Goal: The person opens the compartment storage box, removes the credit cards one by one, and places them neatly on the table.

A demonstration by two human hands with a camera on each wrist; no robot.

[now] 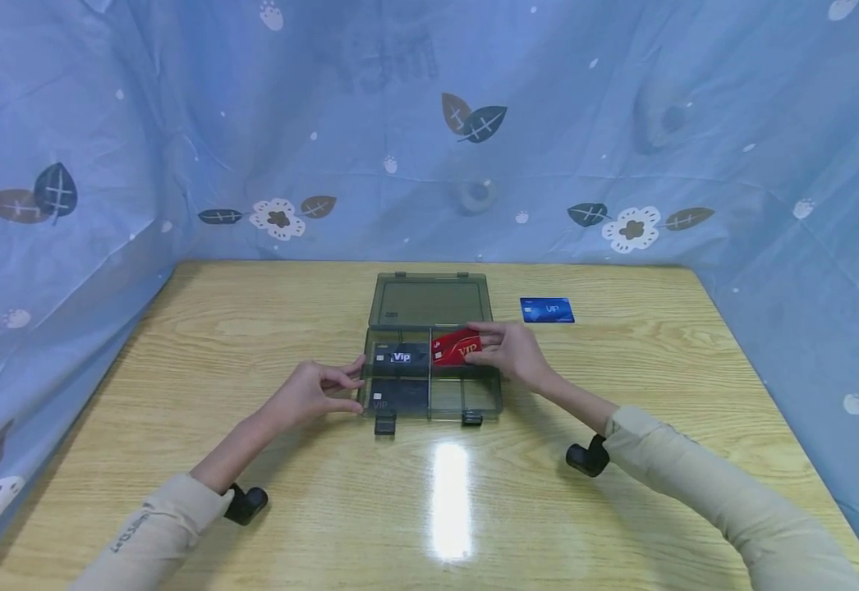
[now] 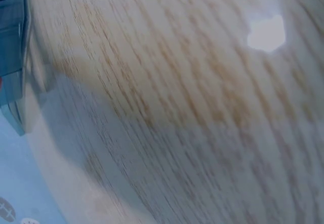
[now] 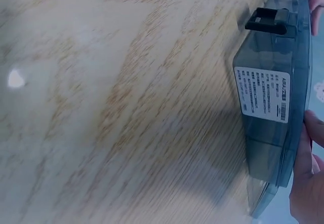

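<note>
- Left hand (image 1: 320, 390): in from the near left corner of the counter (image 1: 282, 312), fingers and thumb parted, touching the left side of the open box (image 1: 440, 417); grip clasps nothing.
- Right hand (image 1: 512, 355): in from the near right, grip pinching the red card (image 1: 453, 345), marked "VIP", at the box's back right compartment, nearer the far edge.
- Back dark card (image 1: 403, 358): "Vip"; blue card (image 1: 547, 309): "VIP".
- Label (image 3: 262, 93): print too small.

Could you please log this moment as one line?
right hand: holds red card at rear right of open box; left hand: touches box's left edge; two dark cards: in left compartments; blue card: on table
</note>
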